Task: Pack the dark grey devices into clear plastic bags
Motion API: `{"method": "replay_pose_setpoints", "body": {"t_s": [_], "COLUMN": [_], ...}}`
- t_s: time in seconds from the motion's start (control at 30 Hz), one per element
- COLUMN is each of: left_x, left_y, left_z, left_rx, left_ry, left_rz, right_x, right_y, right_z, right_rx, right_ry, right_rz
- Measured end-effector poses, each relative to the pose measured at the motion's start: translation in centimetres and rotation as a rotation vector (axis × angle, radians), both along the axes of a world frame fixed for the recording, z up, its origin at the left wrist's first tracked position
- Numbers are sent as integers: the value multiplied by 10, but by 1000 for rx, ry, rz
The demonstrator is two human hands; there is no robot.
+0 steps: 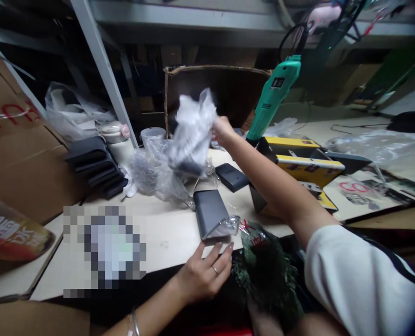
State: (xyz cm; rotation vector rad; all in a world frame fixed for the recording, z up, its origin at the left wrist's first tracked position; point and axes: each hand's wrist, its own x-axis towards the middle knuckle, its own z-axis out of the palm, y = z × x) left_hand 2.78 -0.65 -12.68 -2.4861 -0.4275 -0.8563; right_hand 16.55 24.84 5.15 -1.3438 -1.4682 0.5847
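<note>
My right hand [222,130] is closed on the top edge of a crumpled clear plastic bag [193,126], raised over the table and blurred. Something dark shows at the bottom of the bag; I cannot make out what it is. My left hand [207,270] lies at the table's front edge with its fingers stretched out. Just beyond those fingertips is a dark grey plastic housing [210,210], with a transparent piece [223,227] at its near end. Another dark housing [231,177] lies behind it, below my right forearm.
A teal electric screwdriver [275,98] hangs over a yellow and black fixture [305,163] on the right. Several dark housings [95,163] are stacked at left, near a white bottle [116,140]. An open carton [217,88] stands behind. A dark green bag [266,261] hangs at the front edge.
</note>
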Motion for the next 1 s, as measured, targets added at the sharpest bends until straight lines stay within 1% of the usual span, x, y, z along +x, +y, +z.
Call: {"method": "replay_pose_setpoints", "body": {"t_s": [0.07,0.1,0.17,0.23,0.27,0.37,0.4,0.43,0.47,0.5,0.53,0.57,0.6,0.63,0.67,0.73,0.8,0.93,1.0], "left_x": [0,0,0,0,0,1,1,1,1,1,1,1,1,1,0,0,0,0,0], "left_y": [0,0,1,1,1,1,1,1,1,0,0,0,0,0,0,0,0,1,1], "left_z": [-1,-1,-2,-3,-3,-4,-4,-4,-4,-4,-4,-3,-3,-2,-2,-1,0,-2,-2], "left_rx": [8,12,23,34,37,35,30,26,21,18,15,14,14,17,20,27,30,30,29], "left_ry": [-2,0,7,9,4,-13,-15,-15,-15,-16,-16,-18,-19,-17,-12,3,19,24,22], "left_rz": [3,7,13,15,14,2,-2,-5,-6,-6,-7,-8,-7,-8,-7,-7,-8,-3,-3], "right_x": [3,5,7,6,5,-2,-6,-11,-15,-20,-24,-28,-30,-32,-32,-30,-27,-23,-21], "right_y": [-3,-7,-17,-34,-44,-83,-96,-108,-118,-126,-130,-132,-132,-129,-124,-114,-108,-110,-115], "right_z": [-11,-13,-9,1,8,25,29,31,31,29,25,20,13,6,-1,-13,-19,-19,-20], "right_rx": [-106,-129,-98,21,112,406,480,514,501,428,290,118,-50,-174,-241,-251,-248,-285,-270], "right_ry": [-76,-88,-115,-183,-262,-574,-654,-710,-763,-834,-938,-1060,-1178,-1275,-1348,-1418,-1454,-1522,-1554], "right_rz": [30,22,13,46,100,331,402,475,567,672,764,815,814,765,693,582,549,546,502]}}
